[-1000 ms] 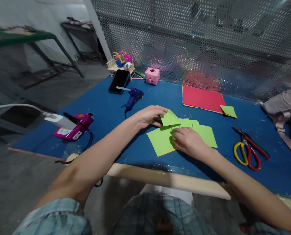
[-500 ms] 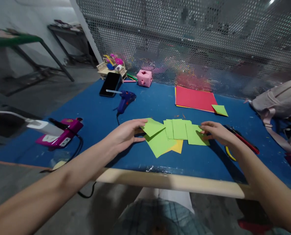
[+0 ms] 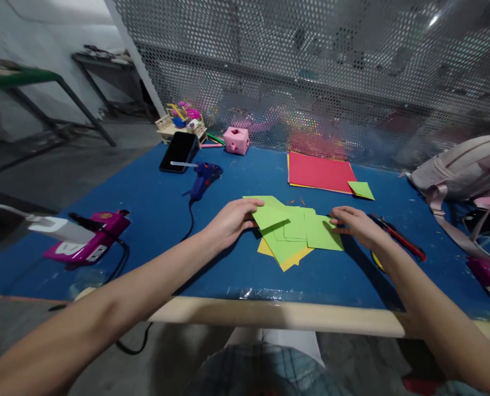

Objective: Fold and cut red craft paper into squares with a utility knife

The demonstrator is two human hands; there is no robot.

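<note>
My left hand point(image 3: 237, 221) pinches the edge of a green paper piece point(image 3: 270, 215), which is slightly raised over the others. Below it lies a larger green sheet point(image 3: 285, 258), with yellow paper point(image 3: 265, 248) sticking out underneath. Several green paper rectangles point(image 3: 295, 225) overlap to the right of the held piece. The rightmost is a green square point(image 3: 324, 234); my right hand point(image 3: 355, 226) is at its right edge, fingers apart and lightly bent, the fingertips over the paper.
A blue glue gun point(image 3: 203, 179), a black phone point(image 3: 179, 151) and a pink paper cube point(image 3: 236, 141) stand behind left. Red sheets point(image 3: 321, 171) lie at the back. Red-handled pliers point(image 3: 405, 242) lie right, near a backpack point(image 3: 455, 170). A purple power strip point(image 3: 88, 242) is at left.
My left hand has moved right with the green piece, farther over the other papers. The larger green sheet has shifted right, and yellow paper now shows on its left. My right hand stays by the square.
</note>
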